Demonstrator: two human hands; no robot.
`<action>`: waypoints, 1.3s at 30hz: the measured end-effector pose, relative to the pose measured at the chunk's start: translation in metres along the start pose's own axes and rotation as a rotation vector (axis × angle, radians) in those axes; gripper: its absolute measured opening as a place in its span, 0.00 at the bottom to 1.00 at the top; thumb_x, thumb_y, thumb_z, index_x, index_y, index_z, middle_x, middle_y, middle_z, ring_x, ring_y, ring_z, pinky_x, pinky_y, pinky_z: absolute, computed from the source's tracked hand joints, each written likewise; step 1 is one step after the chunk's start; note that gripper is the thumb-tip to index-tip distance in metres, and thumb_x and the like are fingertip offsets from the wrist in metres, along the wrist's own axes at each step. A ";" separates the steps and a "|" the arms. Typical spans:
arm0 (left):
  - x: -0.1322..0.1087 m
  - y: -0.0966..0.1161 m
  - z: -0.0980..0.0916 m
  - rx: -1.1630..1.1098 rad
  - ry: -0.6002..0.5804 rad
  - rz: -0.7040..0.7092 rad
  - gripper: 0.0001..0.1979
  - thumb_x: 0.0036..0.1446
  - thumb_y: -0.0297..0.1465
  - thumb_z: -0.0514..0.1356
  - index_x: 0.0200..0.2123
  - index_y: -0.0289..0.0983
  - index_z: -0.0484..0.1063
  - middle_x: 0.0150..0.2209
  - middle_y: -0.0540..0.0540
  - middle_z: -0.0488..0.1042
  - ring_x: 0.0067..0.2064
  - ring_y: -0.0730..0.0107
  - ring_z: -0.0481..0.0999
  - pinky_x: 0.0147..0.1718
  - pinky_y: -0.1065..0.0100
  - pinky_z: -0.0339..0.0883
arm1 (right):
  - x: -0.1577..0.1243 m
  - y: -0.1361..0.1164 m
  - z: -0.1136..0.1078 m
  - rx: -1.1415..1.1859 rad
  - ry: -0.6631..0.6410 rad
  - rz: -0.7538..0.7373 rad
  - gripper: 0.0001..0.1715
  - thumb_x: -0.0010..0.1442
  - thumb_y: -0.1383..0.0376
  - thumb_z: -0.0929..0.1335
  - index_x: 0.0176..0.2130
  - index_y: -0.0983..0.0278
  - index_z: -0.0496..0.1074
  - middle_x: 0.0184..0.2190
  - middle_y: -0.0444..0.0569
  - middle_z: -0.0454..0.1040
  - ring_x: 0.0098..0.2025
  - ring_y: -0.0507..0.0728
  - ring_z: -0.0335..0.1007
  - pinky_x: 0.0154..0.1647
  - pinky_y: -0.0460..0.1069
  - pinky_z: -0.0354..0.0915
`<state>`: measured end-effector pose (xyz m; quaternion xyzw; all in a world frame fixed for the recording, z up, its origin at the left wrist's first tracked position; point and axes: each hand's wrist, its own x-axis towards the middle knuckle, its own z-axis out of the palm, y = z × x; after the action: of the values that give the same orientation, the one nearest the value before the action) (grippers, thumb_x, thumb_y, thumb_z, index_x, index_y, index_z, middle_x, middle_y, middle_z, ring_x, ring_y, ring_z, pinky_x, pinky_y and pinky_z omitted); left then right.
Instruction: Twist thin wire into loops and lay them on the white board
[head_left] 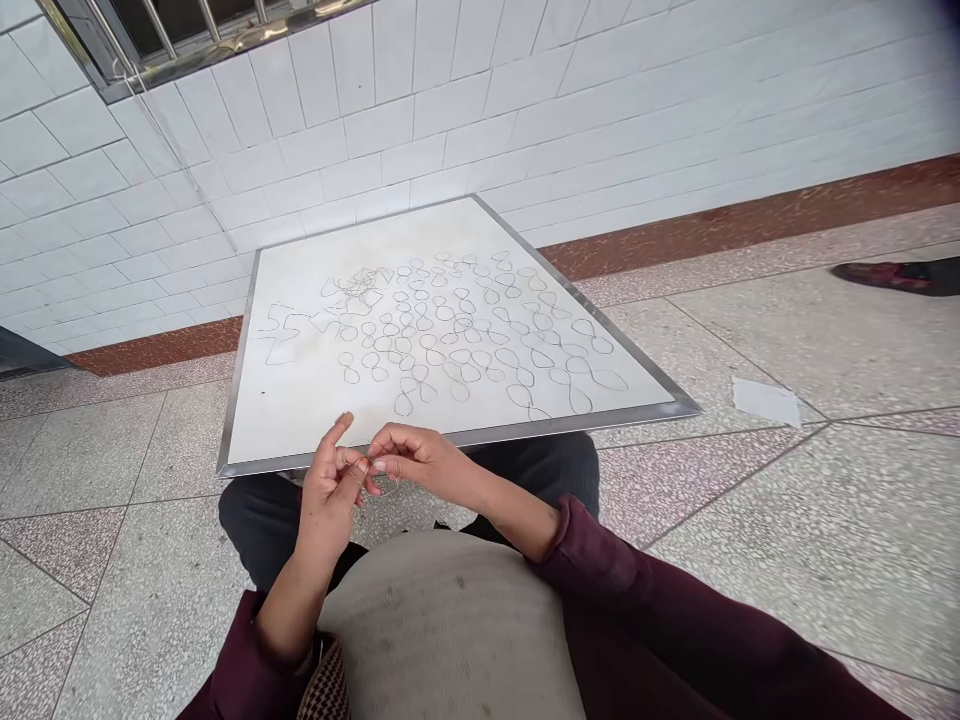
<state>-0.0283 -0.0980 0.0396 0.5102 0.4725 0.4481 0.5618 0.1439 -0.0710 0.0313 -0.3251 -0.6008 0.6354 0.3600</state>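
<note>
Just in front of the board's near edge, my two hands meet over a thin wire loop (pixel 391 489). My left hand (pixel 330 488) pinches it between thumb and a finger, with the index finger raised. From the right, my right hand (pixel 420 458) closes thumb and fingertips on the same wire. Part of the loop hangs below the fingers; the exact pinch points are hard to make out. Beyond them, many wire figure-eights (pixel 427 350) lie spread on the white board (pixel 300 425). A tangled heap of wire pieces (pixel 364 285) sits at the board's back left.
Several bent wire pieces (pixel 281 330) lie at the board's left side. The board has a metal rim (pixel 495 434) and rests over my knees. A white tiled wall (pixel 420 130) stands behind it. On the floor at right are a white scrap (pixel 766 402) and another person's shoe (pixel 881 276).
</note>
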 end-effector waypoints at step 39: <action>0.004 0.001 0.012 -0.223 0.280 0.145 0.24 0.61 0.34 0.61 0.59 0.41 0.63 0.31 0.53 0.71 0.29 0.77 0.69 0.35 0.72 0.67 | 0.000 0.032 0.024 0.740 0.095 0.053 0.14 0.56 0.56 0.75 0.36 0.62 0.73 0.32 0.43 0.72 0.32 0.48 0.66 0.37 0.46 0.62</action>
<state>-0.0162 -0.0955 0.0405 0.4102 0.4553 0.6036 0.5100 0.1217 -0.0847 0.0011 -0.2177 -0.3043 0.8029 0.4642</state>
